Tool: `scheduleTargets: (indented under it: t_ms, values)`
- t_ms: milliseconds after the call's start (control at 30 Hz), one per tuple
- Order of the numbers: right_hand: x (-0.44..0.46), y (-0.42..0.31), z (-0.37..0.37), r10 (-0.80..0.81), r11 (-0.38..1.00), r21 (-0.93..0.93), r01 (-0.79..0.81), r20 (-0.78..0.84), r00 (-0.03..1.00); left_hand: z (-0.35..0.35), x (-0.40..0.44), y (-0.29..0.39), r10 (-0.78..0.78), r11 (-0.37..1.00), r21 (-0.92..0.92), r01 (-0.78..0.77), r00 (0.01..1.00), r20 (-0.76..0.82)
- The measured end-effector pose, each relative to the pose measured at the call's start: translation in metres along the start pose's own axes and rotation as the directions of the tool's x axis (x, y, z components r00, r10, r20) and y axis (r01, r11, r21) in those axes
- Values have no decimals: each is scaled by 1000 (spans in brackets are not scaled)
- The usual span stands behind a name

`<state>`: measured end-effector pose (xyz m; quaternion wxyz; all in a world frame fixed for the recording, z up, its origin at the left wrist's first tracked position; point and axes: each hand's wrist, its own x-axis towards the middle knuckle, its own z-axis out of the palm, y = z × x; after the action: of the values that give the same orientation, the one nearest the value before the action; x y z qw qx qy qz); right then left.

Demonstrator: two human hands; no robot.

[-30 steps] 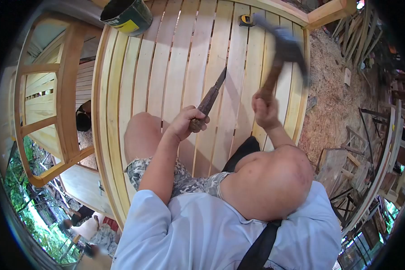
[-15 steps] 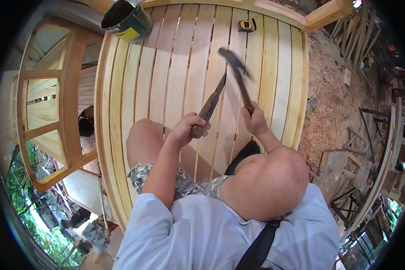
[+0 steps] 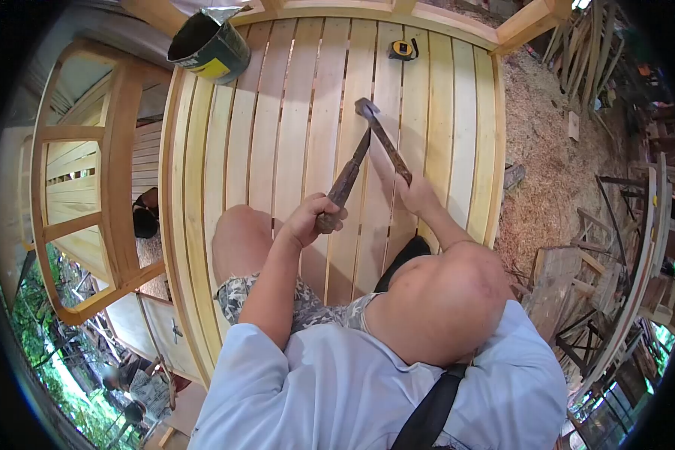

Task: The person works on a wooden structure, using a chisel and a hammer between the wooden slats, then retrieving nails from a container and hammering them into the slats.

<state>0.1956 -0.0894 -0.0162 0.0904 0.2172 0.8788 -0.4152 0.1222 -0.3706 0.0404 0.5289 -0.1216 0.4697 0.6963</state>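
My left hand point(image 3: 313, 217) is wrapped round the wooden handle of a chisel-like tool point(image 3: 343, 186), whose dark blade points up and away toward the slats. In my right hand point(image 3: 420, 196) is the handle of a hammer point(image 3: 385, 141). The hammer's head lies just beyond the blade's tip, over the slatted wooden platform point(image 3: 290, 142). Whether head and blade touch, I cannot tell. Farther off on the slats sits a yellow and black tape measure point(image 3: 403, 49).
A dark bucket point(image 3: 211, 46) with a yellow label stands at the far left corner. Left of the platform is a wooden frame point(image 3: 120, 176). Wood shavings point(image 3: 540, 172) cover the ground on the right, beside scrap wood point(image 3: 555, 281). Other people point(image 3: 146, 390) are at lower left.
The hammer has swung from the right, over the slats, to beside the chisel-like tool's tip, my right hand moving left with it. My left hand keeps its hold.
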Motion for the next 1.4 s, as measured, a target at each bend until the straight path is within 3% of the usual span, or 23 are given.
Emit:
scheduleTargets:
  t_ms: [233, 300, 367, 433, 500, 533, 600, 667, 700, 733, 800, 833, 867, 900, 933, 967, 1000, 1033, 1067, 1200, 1267, 1300, 1400]
  values:
    - [-22, -25, -14, 302, 935, 206, -290, -32, 953, 17, -4, -7, -65, 998, -5, 65, 997, -50]
    - [-33, 3, -2, 209, 943, 273, -191, -40, 977, 29, -11, -14, -23, 999, 23, 27, 985, -172]
    - [-53, 23, -11, 247, 908, 366, -204, -76, 966, 50, -24, -24, -20, 995, 89, 34, 987, -158]
    - [-73, 35, -42, 287, 880, 319, -353, 236, 928, 74, -45, -44, 3, 990, 136, 31, 971, -240]
    - [-91, 71, -41, 339, 816, 396, -421, 262, 904, 71, -56, -71, 152, 903, 430, 0, 936, -319]
    - [-102, 81, -46, 281, 847, 403, -347, 215, 935, 57, -57, -88, 273, 824, 562, -72, 919, -283]
    - [-116, 96, -52, 226, 864, 418, -281, 176, 958, 13, -29, -106, 331, 792, 605, -81, 890, -313]
    - [-128, 105, -55, 301, 892, 297, -341, 172, 938, -5, -15, -87, 597, 468, 873, -140, 778, -195]
    - [-129, 106, -53, 302, 888, 300, -347, 187, 935, -14, -6, -73, 640, 365, 924, -110, 751, -164]
    - [-129, 107, -51, 287, 900, 288, -326, 170, 943, -31, 7, -64, 634, 502, 851, -153, 735, -241]
    - [-126, 110, -49, 270, 910, 278, -308, 167, 948, -43, 15, -32, 697, 213, 977, -28, 705, -131]
    - [-124, 112, -48, 289, 922, 246, -298, 74, 955, -101, 30, -28, 693, 130, 987, -90, 721, -26]
    - [-122, 114, -47, 304, 932, 214, -293, -19, 953, -83, 24, -2, 700, -46, 999, 29, 714, 11]
    - [-120, 118, -47, 307, 928, 219, -301, 3, 952, -100, 27, 11, 717, -70, 990, 121, 696, -34]
    - [-115, 124, -51, 203, 955, 236, -177, -87, 975, -106, 28, 29, 717, -73, 986, 151, 695, -54]
    - [-111, 127, -53, 97, 969, 241, -52, -179, 979, -108, 30, 48, 716, -208, 969, 132, 695, 58]
    - [-110, 126, -54, 54, 986, 164, -9, -271, 961, -119, 32, 60, 773, -282, 952, 116, 615, 154]
    - [-109, 123, -59, 59, 986, 166, -16, -260, 964, -102, 28, 78, 746, -362, 895, 262, 657, 109]
    - [-108, 119, -64, 51, 995, 94, -26, -281, 958, -98, 31, 94, 734, -441, 870, 219, 646, 209]
    - [-86, 112, -54, 8, 999, 31, 6, -430, 903, -65, 79, 147, 705, -503, 856, 118, 630, 327]
    - [-71, 101, -48, 21, 997, -64, -52, -414, 910, -39, 123, 167, 764, -319, 947, -40, 580, 282]
    - [-67, 97, -44, 35, 981, -161, -106, -394, 918, -13, 144, 176, 751, -230, 969, -84, 619, 232]
    - [-64, 99, -40, 62, 968, -200, -154, -407, 912, 50, 223, 190, 697, -225, 961, -159, 663, 273]
